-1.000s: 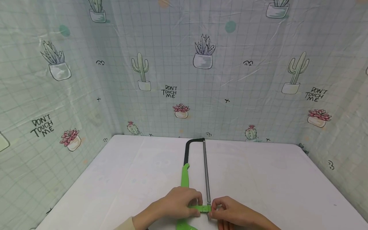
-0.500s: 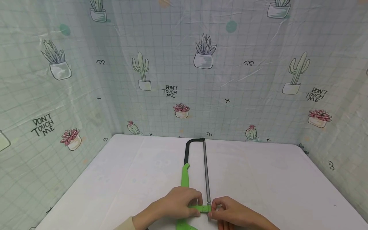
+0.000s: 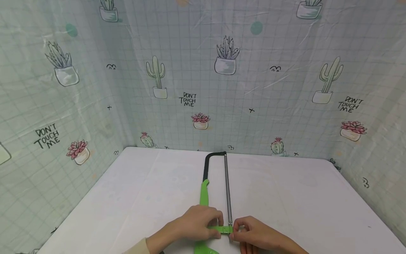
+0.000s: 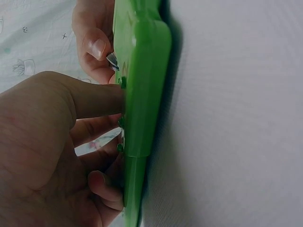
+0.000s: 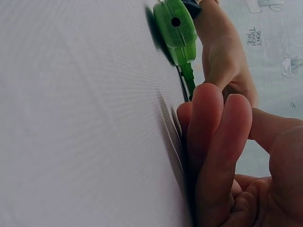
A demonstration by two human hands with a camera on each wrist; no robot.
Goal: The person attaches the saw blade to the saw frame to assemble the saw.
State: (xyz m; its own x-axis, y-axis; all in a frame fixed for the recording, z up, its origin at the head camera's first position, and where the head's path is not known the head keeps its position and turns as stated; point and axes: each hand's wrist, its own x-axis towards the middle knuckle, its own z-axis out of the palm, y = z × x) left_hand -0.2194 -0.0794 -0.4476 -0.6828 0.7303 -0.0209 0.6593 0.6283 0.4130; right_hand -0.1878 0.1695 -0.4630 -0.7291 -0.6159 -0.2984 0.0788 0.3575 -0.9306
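A hacksaw [image 3: 204, 193] lies flat on the white table, its black bow at the far end and its green handle towards me. Its grey blade [image 3: 227, 187] runs along the right side. My left hand [image 3: 200, 223] holds the green frame, thumb and fingers at the short crosspiece [image 3: 224, 230] by the blade's near end. Just right of that, my right hand [image 3: 258, 234] pinches the small metal tensioning nut [image 4: 112, 61], mostly hidden by the fingers. In the right wrist view, the green handle's butt [image 5: 175, 26] shows a round hole.
The white tabletop [image 3: 295, 197] spreads out on both sides of the hacksaw. A cactus-print sheet [image 3: 247, 91] hangs behind the table and along its left and right sides.
Both hands and the hacksaw keep their places. The head view has tilted slightly, shifting the backdrop a little upward.
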